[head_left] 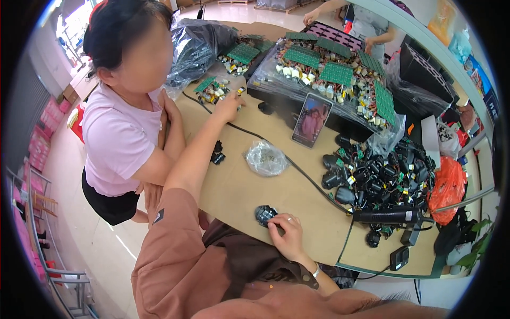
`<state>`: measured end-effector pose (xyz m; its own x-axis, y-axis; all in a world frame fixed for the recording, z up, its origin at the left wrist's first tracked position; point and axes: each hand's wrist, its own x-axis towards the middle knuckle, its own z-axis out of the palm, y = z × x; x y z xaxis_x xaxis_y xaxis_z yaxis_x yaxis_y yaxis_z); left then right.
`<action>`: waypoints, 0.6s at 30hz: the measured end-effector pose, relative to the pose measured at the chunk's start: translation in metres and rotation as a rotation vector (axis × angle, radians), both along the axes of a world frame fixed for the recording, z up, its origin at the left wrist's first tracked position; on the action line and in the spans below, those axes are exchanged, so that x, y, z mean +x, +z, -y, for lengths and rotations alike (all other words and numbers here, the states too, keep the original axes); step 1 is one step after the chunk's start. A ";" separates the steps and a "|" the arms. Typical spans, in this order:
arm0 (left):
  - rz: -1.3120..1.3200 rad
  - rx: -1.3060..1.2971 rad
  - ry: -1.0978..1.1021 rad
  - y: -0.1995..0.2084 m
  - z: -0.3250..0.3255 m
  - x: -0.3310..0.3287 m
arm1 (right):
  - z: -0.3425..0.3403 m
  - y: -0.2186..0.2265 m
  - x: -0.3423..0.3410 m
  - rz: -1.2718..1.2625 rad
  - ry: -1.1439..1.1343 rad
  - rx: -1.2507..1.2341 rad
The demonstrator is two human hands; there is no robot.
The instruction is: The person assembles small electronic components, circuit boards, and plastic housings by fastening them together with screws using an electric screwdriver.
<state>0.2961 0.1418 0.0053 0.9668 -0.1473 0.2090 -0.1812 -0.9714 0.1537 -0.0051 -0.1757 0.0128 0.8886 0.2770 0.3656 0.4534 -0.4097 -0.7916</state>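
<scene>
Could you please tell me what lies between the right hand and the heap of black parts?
The head view shows a black cable crossing the tabletop between the right hand and the heap of black parts; otherwise that stretch looks bare.

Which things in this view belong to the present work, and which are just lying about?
Work, likely:
- black part at the right hand
- board cluster nearest the left hand
- heaped black parts

Lying about, seemingly:
- phone
- orange plastic bag
- plant
</scene>
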 end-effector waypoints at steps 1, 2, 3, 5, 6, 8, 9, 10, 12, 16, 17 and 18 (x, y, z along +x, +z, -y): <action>-0.008 0.000 -0.003 0.002 0.001 -0.002 | 0.000 0.001 0.001 0.004 -0.004 -0.003; -0.038 0.001 0.056 0.005 0.001 -0.004 | 0.000 0.002 0.001 0.009 -0.006 -0.006; -0.066 0.003 0.117 0.008 0.000 -0.007 | 0.000 0.002 0.000 0.003 -0.005 -0.006; 0.016 -0.230 0.142 0.015 -0.002 -0.015 | 0.002 0.002 0.000 -0.042 -0.006 0.064; 0.106 -0.463 0.166 0.019 -0.004 -0.020 | 0.005 0.003 -0.002 -0.099 0.005 0.094; 0.161 -0.926 0.081 0.035 0.005 -0.037 | 0.010 0.010 -0.002 -0.229 -0.025 0.232; 0.150 -0.925 0.071 0.049 0.015 -0.052 | 0.013 0.014 -0.001 -0.358 -0.060 0.369; 0.037 -1.157 -0.040 0.065 0.025 -0.073 | 0.017 0.018 0.000 -0.425 -0.087 0.387; -0.093 -1.392 -0.146 0.091 0.042 -0.120 | 0.015 0.036 0.004 -0.371 -0.091 0.429; -0.362 -1.751 -0.369 0.110 0.080 -0.199 | -0.002 0.070 0.030 -0.092 0.011 0.420; -0.425 -1.754 -0.410 0.111 0.089 -0.212 | -0.008 0.080 0.035 -0.021 0.039 0.401; -0.449 -1.767 -0.413 0.109 0.097 -0.222 | -0.015 0.086 0.037 -0.033 0.019 0.390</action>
